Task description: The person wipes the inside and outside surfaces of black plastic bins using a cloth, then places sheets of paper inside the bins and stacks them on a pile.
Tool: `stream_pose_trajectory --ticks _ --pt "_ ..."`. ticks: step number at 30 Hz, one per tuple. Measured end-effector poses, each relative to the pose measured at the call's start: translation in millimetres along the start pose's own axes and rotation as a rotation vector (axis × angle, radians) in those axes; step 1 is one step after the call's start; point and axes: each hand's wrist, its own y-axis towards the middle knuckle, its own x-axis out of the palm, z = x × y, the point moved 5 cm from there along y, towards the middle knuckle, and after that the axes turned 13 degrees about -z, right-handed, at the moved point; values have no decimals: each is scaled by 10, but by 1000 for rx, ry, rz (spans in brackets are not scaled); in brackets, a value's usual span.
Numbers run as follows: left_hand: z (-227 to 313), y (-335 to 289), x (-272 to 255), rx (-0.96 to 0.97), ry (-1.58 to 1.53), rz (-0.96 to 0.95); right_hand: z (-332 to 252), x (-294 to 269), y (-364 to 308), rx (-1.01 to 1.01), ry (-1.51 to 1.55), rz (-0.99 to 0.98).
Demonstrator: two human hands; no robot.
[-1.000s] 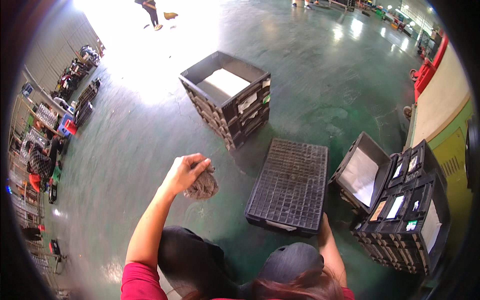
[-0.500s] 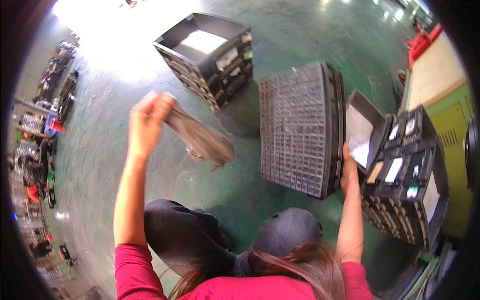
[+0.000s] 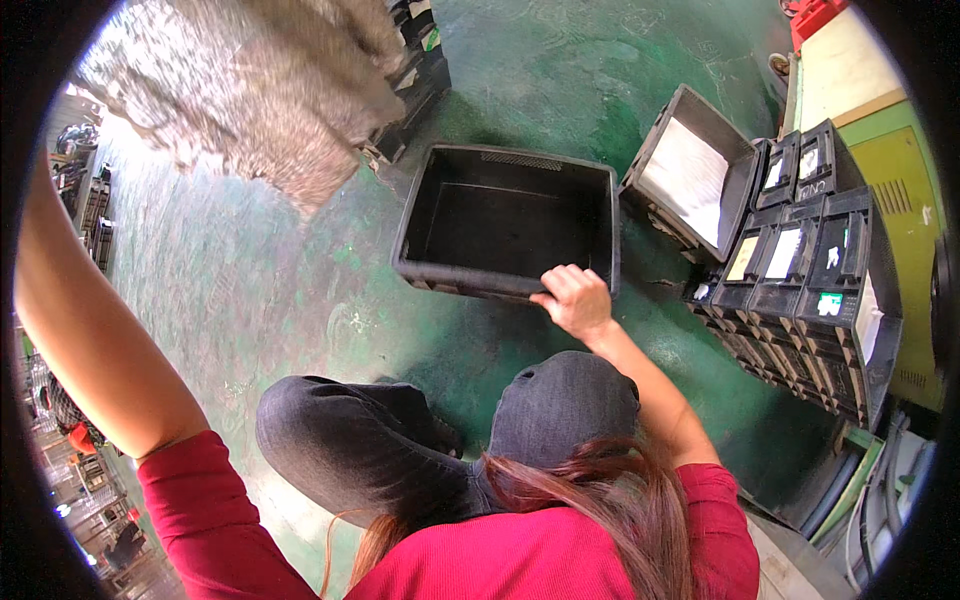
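Person: clothing and hair

Top [image 3: 500, 563]: deep red, finely ribbed.
Sleeves [image 3: 205, 485]: same red, creased, at both sides of the top.
Jeans [image 3: 565, 405]: dark grey denim, beyond the top.
Hair [image 3: 640, 510]: long, reddish-brown, loose across the top.

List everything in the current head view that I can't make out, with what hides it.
- Left hand: out of the head view; the forearm runs off at the dark left rim.
- Grey-brown cloth: blurred, cut off at the top edge; its full outline can't be told.
- Crate stack: mostly hidden behind the cloth.
- Open black crate: its underside faces away from the camera.
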Motion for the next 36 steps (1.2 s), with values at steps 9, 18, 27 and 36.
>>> stream_pose_trajectory --ticks 9,18,27,36 --pt "-1712 244 635 -332 -233 -472 481 358 -314 82 84 -111" --pt "-4185 -1733 314 -442 1252 -17 516 64 329 93 408 -107" --pt "-4214 -2313 981 -606 774 -20 323 1955 1428 -244 -139 -383" --pt "-4169 -2326 933 -572 763 -8 1757 1329 636 361 32 -185"
